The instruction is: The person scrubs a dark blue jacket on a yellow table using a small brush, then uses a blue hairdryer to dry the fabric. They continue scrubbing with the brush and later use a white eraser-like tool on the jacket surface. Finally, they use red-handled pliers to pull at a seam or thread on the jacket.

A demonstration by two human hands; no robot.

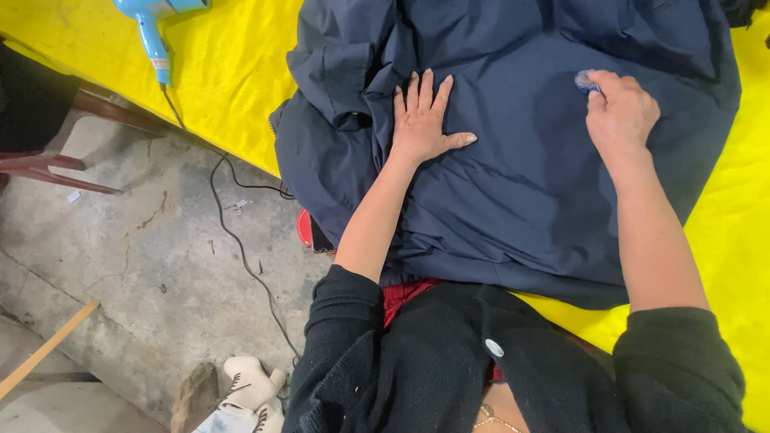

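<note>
A dark navy garment (513,176) lies spread over a table covered in yellow cloth (233,72). My left hand (423,120) rests flat on the garment, fingers spread, pressing it down. My right hand (619,112) is closed around a small bluish object (585,80) and holds it against the fabric at the upper right; most of that object is hidden by my fingers. Both arms wear black sleeves pushed up the forearm.
A light blue hair dryer (152,24) lies on the yellow cloth at the top left, its black cord (241,240) trailing down over the concrete floor. A wooden stick (44,349) and white shoes (249,389) lie on the floor. A dark chair (32,104) stands at the left.
</note>
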